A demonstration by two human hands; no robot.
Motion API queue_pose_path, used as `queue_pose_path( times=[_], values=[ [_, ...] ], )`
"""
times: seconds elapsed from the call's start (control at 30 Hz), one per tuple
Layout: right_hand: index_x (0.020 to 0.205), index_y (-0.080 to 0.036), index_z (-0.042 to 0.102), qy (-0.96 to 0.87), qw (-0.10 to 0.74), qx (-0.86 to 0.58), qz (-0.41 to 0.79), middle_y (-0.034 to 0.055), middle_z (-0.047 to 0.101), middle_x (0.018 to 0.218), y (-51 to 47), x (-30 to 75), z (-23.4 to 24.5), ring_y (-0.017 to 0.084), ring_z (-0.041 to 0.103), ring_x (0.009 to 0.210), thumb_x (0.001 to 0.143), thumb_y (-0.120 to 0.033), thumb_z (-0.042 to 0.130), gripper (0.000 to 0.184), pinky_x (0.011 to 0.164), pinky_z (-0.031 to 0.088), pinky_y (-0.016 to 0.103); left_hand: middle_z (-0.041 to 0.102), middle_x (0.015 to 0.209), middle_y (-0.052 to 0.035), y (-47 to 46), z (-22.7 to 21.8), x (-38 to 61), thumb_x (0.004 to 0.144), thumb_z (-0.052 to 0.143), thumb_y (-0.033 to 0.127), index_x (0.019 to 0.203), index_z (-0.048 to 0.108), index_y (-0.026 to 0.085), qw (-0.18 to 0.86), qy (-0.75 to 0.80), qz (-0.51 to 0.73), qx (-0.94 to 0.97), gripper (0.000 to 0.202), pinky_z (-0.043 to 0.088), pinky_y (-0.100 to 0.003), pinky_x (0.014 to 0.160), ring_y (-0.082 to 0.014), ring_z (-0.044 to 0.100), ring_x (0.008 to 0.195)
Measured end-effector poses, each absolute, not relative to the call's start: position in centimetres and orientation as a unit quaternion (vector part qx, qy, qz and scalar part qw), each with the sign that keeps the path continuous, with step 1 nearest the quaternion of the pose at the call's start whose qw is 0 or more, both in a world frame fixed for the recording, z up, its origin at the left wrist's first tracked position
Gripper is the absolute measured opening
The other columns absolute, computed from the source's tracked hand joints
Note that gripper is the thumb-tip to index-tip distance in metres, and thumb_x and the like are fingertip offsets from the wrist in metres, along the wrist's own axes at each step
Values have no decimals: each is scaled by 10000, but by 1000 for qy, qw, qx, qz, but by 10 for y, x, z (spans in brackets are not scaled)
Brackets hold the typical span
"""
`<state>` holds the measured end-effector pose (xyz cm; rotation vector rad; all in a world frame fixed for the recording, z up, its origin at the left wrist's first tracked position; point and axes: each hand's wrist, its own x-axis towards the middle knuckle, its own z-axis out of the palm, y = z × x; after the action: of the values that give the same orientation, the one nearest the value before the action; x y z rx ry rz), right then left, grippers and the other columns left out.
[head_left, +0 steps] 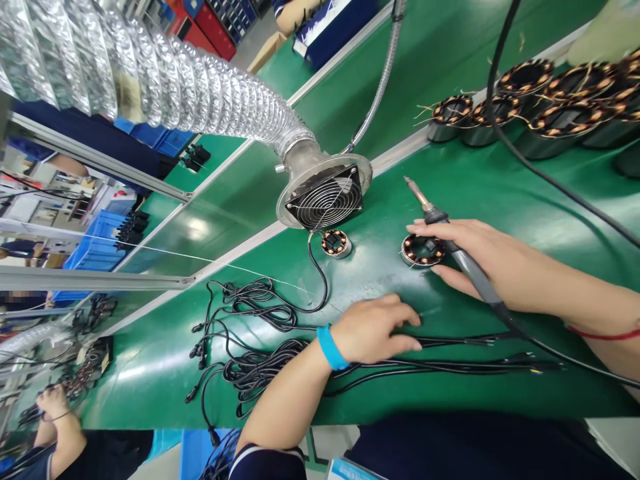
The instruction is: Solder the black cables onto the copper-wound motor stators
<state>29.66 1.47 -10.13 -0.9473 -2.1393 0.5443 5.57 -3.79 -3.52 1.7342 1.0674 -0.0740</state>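
1 blue wristband [332,348], navy sleeve [270,465]

Counted: one soldering iron [467,263], one fan [327,199], one blue wristband [331,348], one red bracelet [607,336], two lone coils [340,253], at least seven grouped coils [545,142]; black cables [270,363] too tangled to count.

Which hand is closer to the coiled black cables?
Left. The left hand is just right of the coiled black cables, by their straight stretches; the right hand, farther right, holds the soldering iron next to a copper-wound ring.
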Motion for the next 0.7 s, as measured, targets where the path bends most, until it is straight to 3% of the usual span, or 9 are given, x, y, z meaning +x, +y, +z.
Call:
queue_pose_path(
  times=[0.13, 0.27, 0.4, 0.53, 0.7],
  values=[
    [1446, -265, 573, -803, 387, -398, 215, 89, 695, 1349, 12, 301, -97, 269, 684, 1218, 1039, -404, 511, 434, 1011, 577, 447, 638, 984, -54, -46, -30, 68, 907, 698, 254, 844, 611, 197, 461, 404, -117, 781, 122, 480, -322, 752, -188, 576, 818],
    [1353, -258, 603, -762, 403, -444, 245, 78, 760, 1191, 1, 300, -78, 239, 731, 1131, 1040, -412, 537, 355, 982, 607, 398, 587, 801, 7, -44, -29, 60, 870, 724, 295, 796, 566, 200, 543, 472, 44, 693, 199, 405, -267, 676, -124, 477, 696],
    [1309, -281, 595, -707, 426, -458, 329, 48, 782, 1048, -13, 293, -56, 210, 778, 973, 1026, -461, 564, 337, 898, 657, 351, 523, 646, 49, -38, -27, 46, 755, 832, 595, 797, 615, 177, 632, 536, 214, 517, 473, 303, -249, 561, -71, 354, 561],
    [1242, -282, 588, -648, 466, -425, 426, 24, 775, 1002, -19, 282, -38, 155, 780, 814, 1021, -438, 617, 272, 820, 670, 260, 593, 659, 20, -35, -24, 45, 549, 925, 700, 754, 635, 153, 661, 545, 265, 442, 652, 370, -245, 594, -75, 464, 593],
    [1203, -262, 576, -547, 487, -416, 539, 20, 739, 913, -19, 271, -32, 180, 762, 698, 921, -580, 762, 464, 700, 678, 269, 634, 659, -6, -34, -25, 45, 584, 904, 716, 767, 658, 149, 668, 539, 257, 443, 644, 405, -260, 618, -98, 516, 615]
  ],
)
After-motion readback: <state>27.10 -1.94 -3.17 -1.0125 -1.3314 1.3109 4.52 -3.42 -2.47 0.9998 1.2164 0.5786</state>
